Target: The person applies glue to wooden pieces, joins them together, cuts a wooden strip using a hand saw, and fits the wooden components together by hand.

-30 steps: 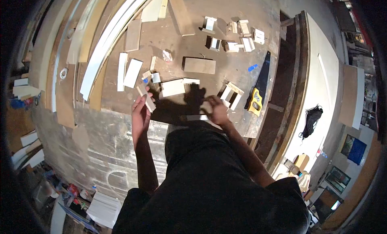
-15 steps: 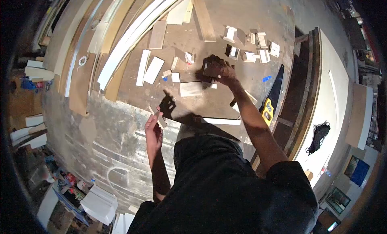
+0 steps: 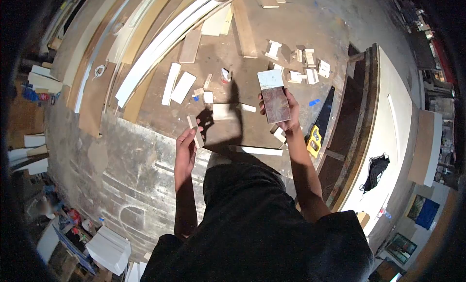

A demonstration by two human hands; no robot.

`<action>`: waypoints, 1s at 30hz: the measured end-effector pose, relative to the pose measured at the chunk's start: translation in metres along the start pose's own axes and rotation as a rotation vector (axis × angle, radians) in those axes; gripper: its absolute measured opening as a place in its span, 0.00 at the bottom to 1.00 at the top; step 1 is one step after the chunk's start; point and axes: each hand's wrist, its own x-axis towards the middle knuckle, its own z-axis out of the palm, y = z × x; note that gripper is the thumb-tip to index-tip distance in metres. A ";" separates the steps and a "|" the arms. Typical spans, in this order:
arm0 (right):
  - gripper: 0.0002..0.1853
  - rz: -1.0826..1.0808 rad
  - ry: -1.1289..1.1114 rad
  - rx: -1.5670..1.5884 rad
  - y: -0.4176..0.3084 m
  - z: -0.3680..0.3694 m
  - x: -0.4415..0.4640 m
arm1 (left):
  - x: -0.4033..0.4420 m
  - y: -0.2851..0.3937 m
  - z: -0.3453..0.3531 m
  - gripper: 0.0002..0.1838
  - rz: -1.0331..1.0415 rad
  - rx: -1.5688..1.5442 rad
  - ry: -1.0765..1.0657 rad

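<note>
My left hand (image 3: pixel 185 145) pinches a small pale wooden piece (image 3: pixel 195 131) between thumb and fingers, near the table's front edge. In my right hand (image 3: pixel 291 113) is a flat rectangular block (image 3: pixel 277 105), gripped along its sides. Most of its face is brown and glossy, while its upper end is whitish. Beneath and left of it, a pale wooden board (image 3: pixel 224 112) lies on the table, partly in shadow. Several small joined wooden pieces (image 3: pixel 309 57) sit beyond my right hand.
A handsaw with a yellow handle (image 3: pixel 314 141) lies at the table's right side, beside a blue object (image 3: pixel 314 102). Long boards (image 3: pixel 162 41) are stacked at the left. A small white-and-red container (image 3: pixel 225 76) stands mid-table. On the right, a pale panel (image 3: pixel 383 131) carries a black cloth-like item (image 3: pixel 375 172).
My right hand has drawn back toward me and turned, bringing the rectangular block up into clear view. My left hand still holds the small wooden piece, now tilted slightly differently.
</note>
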 end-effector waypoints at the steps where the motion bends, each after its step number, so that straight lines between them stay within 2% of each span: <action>1: 0.36 -0.027 0.016 -0.016 0.004 0.014 -0.010 | 0.000 -0.002 0.004 0.19 0.007 0.051 -0.007; 6: 0.35 -0.066 0.115 -0.190 0.019 0.016 -0.058 | -0.005 -0.018 0.023 0.18 -0.011 0.216 -0.152; 8: 0.32 -0.113 0.261 -0.481 0.030 0.008 -0.081 | -0.020 -0.020 0.046 0.19 -0.041 0.242 -0.206; 9: 0.34 -0.204 0.263 -0.390 0.037 0.010 -0.093 | -0.027 -0.020 0.055 0.18 -0.061 0.254 -0.244; 10: 0.38 -0.250 0.348 -0.522 0.038 0.025 -0.106 | -0.038 -0.015 0.071 0.17 -0.081 0.266 -0.283; 12: 0.38 -0.198 0.375 -0.920 0.030 0.066 -0.128 | -0.058 -0.014 0.090 0.17 -0.125 0.226 -0.267; 13: 0.38 -0.201 0.375 -0.915 0.027 0.089 -0.135 | -0.064 -0.017 0.093 0.16 -0.165 0.316 -0.302; 15: 0.37 -0.707 0.156 -1.520 0.024 0.130 -0.141 | -0.081 -0.017 0.112 0.17 -0.207 0.393 -0.338; 16: 0.35 -0.725 0.034 -1.489 0.026 0.141 -0.149 | -0.086 -0.016 0.117 0.17 -0.206 0.398 -0.342; 19: 0.32 -0.677 -0.219 -1.825 0.022 0.151 -0.168 | -0.102 -0.009 0.128 0.16 -0.164 0.670 -0.463; 20: 0.32 -0.676 -0.218 -1.819 0.019 0.146 -0.174 | -0.113 -0.005 0.132 0.16 -0.167 0.674 -0.459; 22: 0.32 -0.542 -0.209 -2.070 0.006 0.137 -0.184 | -0.128 -0.001 0.140 0.15 -0.088 0.568 -0.521; 23: 0.31 -0.512 -0.091 -2.143 0.002 0.136 -0.193 | -0.129 0.003 0.138 0.16 -0.030 0.610 -0.584; 24: 0.33 -0.516 -0.077 -2.260 -0.006 0.131 -0.196 | -0.132 0.005 0.137 0.16 -0.036 0.610 -0.589; 26: 0.35 -0.594 0.070 -2.098 -0.011 0.134 -0.207 | -0.138 0.011 0.137 0.16 -0.046 0.657 -0.549; 27: 0.35 -0.677 0.095 -1.859 -0.005 0.137 -0.209 | -0.142 0.012 0.142 0.15 -0.019 0.661 -0.549; 28: 0.35 -0.683 0.102 -1.869 0.000 0.143 -0.214 | -0.143 0.009 0.142 0.15 -0.016 0.659 -0.561; 30: 0.33 -0.805 0.268 -1.690 0.013 0.163 -0.224 | -0.139 0.002 0.143 0.15 0.135 0.622 -0.607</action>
